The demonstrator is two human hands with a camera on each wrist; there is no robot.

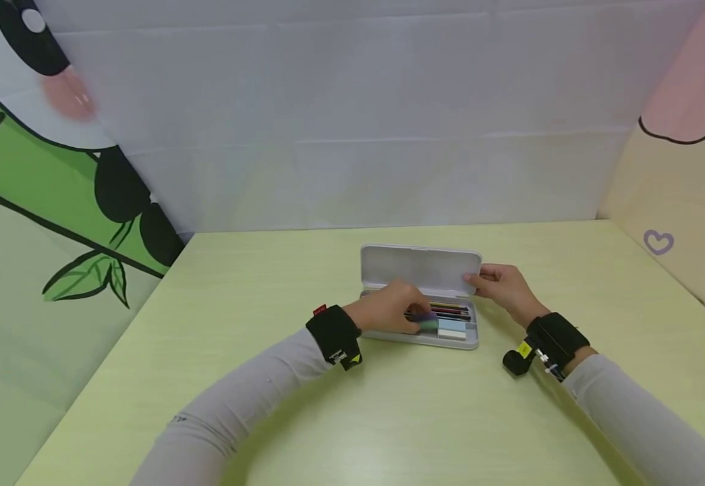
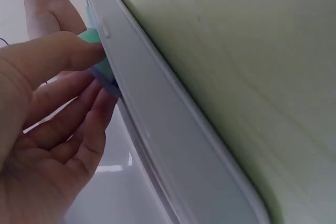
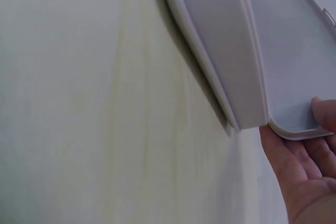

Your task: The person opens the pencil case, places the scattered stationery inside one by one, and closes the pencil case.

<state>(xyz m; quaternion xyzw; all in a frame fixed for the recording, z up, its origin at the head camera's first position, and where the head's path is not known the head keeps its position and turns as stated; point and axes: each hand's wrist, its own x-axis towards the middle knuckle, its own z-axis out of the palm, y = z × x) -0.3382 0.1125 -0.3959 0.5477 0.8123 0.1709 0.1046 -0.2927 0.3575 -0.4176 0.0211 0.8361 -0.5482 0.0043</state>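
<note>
A white pencil case lies on the table with its lid raised at the back. My left hand reaches into it and pinches a small green and purple piece between thumb and fingers; its exact kind is unclear, as the hand covers part of it. At the lid's right end, my right hand grips the edge, thumb on the inside face and fingers behind in the right wrist view. Several dark pencils lie along the case's back. A light blue and white block, like an eraser, sits in front of them.
The pale yellow-green table runs back to a white backdrop. A wall with a green cartoon print rises on the left, and a cream panel with a purple heart borders the right side.
</note>
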